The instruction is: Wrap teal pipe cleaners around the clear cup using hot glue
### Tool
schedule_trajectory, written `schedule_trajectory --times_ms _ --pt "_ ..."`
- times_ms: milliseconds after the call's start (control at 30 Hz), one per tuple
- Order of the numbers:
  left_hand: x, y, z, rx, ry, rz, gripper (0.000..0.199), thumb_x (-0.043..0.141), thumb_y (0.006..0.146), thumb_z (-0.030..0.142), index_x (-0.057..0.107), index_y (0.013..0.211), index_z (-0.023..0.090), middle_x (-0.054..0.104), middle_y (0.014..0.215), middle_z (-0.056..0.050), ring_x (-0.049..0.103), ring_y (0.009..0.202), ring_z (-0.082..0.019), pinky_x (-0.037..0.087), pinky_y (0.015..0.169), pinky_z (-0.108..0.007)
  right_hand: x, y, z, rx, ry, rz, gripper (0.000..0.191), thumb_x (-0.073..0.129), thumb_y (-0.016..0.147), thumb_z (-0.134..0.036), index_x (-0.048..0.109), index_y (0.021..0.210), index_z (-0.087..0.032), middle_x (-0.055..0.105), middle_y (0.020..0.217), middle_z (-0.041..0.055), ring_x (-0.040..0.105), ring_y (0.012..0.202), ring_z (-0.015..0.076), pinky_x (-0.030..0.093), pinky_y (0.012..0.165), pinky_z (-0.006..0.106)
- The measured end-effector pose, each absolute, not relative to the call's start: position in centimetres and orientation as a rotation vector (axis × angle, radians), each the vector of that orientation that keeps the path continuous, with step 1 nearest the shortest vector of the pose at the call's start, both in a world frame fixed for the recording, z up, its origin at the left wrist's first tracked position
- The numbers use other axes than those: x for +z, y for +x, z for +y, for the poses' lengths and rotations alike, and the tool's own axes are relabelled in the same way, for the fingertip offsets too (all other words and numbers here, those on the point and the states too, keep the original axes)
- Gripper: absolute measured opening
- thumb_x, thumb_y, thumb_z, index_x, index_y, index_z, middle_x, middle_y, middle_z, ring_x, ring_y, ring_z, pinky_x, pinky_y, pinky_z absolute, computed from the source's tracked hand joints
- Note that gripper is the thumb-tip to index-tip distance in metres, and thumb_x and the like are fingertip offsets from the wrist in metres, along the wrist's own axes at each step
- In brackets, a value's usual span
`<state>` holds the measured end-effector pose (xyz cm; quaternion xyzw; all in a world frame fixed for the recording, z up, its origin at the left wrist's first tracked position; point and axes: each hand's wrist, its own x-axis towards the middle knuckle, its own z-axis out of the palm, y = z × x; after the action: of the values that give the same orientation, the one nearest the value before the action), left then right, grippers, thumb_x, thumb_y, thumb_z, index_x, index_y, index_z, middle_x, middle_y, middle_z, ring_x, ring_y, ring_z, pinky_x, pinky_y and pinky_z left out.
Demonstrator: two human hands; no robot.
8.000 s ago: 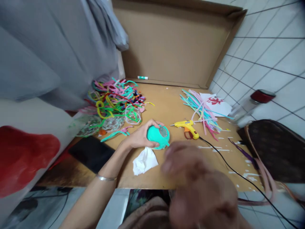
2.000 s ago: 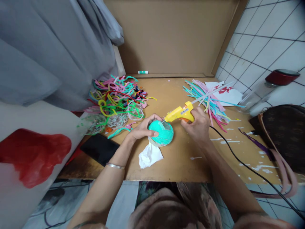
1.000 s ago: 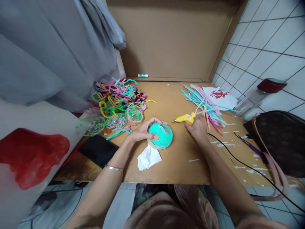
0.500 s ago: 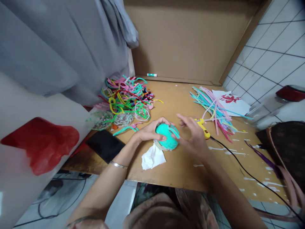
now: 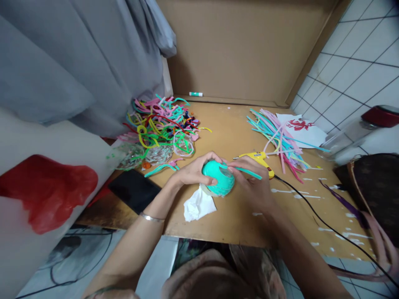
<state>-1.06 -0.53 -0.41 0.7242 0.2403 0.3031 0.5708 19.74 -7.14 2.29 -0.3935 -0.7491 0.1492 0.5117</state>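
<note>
Seen from the head camera, a turquoise ball [image 5: 225, 185] sits just above or on the worktop [image 5: 218, 226] near its front edge, between a person's two bare hands. The left hand [image 5: 195, 169] curves around the ball's left side, partly open, its thumb and fingers gripping it. The right hand [image 5: 257, 185], at the opposite side, pinches a turquoise strip [image 5: 253, 172] between nearly closed fingertips at the ball's upper right, the strip's free end pointing right across the hand. (A silver bangle [image 5: 152, 217] circles the left wrist.) A yellow glue gun [image 5: 257, 156] lies partly hidden behind the right hand, its black cord [image 5: 297, 196] trailing right. A crumpled tissue [image 5: 198, 204] rests just below the ball. A tangled heap of colorful stems [image 5: 162, 124] lies at upper left; a bundle of straighter stems [image 5: 276, 135] lies at upper right, beside a white paper [image 5: 307, 135] with a red design.
</note>
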Motion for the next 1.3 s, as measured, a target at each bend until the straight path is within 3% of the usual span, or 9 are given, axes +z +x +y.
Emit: schedule_trajectory --times_ms 633,900,1300 --pt "-0.1 -1.1 -0.8 0.692 1.647 0.512 0.055 0.082 0.062 0.026 0.053 0.107 0.018 0.06 0.133 -0.014 0.06 0.114 -0.027 0.048 0.091 -0.039 1.9 20.2 -7.0 0.572 -0.906 -1.828 0.015 0.06 0.091 -0.027 0.072 0.084 -0.023 0.071 0.083 0.0028 0.066 0.079 0.0163 0.053 0.071 0.032" --pt "0.2 -1.0 -0.8 0.695 1.666 0.491 0.053 0.081 0.062 0.023 0.053 0.106 0.019 0.059 0.135 -0.015 0.058 0.121 -0.03 0.046 0.099 -0.044 1.4 20.2 -6.8 0.599 -0.864 -1.815 0.011 0.061 0.091 -0.025 0.072 0.087 -0.023 0.07 0.085 0.0029 0.065 0.08 0.0162 0.054 0.074 0.033" --pt "0.2 -1.2 -0.7 0.727 1.841 0.556 0.054 0.081 0.064 0.035 0.054 0.108 0.02 0.048 0.139 -0.015 0.041 0.138 -0.034 0.034 0.11 -0.048 1.5 20.1 -7.0 0.553 -0.932 -1.878 0.015 0.058 0.093 -0.025 0.071 0.087 -0.023 0.069 0.085 0.0034 0.065 0.08 0.0164 0.052 0.07 0.031"
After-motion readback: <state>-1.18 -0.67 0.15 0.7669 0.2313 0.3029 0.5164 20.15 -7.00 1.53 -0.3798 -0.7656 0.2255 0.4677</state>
